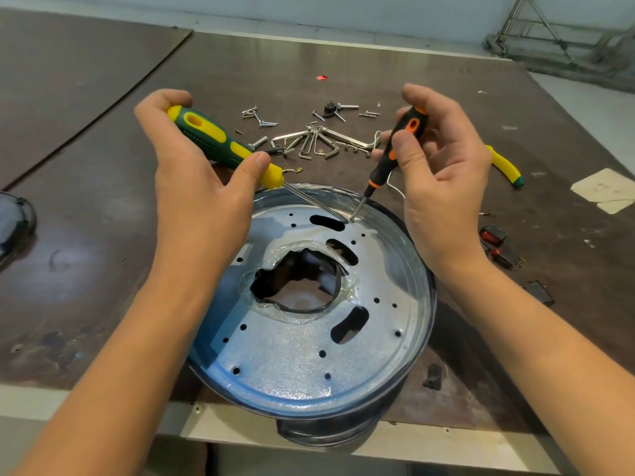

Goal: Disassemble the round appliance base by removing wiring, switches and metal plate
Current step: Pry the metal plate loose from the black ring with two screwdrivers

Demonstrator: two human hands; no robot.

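Gripping: my left hand (196,180) held the green screwdriver (213,139), right hand (446,187) the orange screwdriver (395,156)
Tips: met at the metal plate (292,355) far edge, nearer my right

A workshop: a scuffed dark-brown board worktop (103,201) carries a ring of silver hex keys (316,142), scattered loose steel screws (257,118) and a yellow-and-green tool handle (505,166). A grey metal frame (549,32) stands behind.
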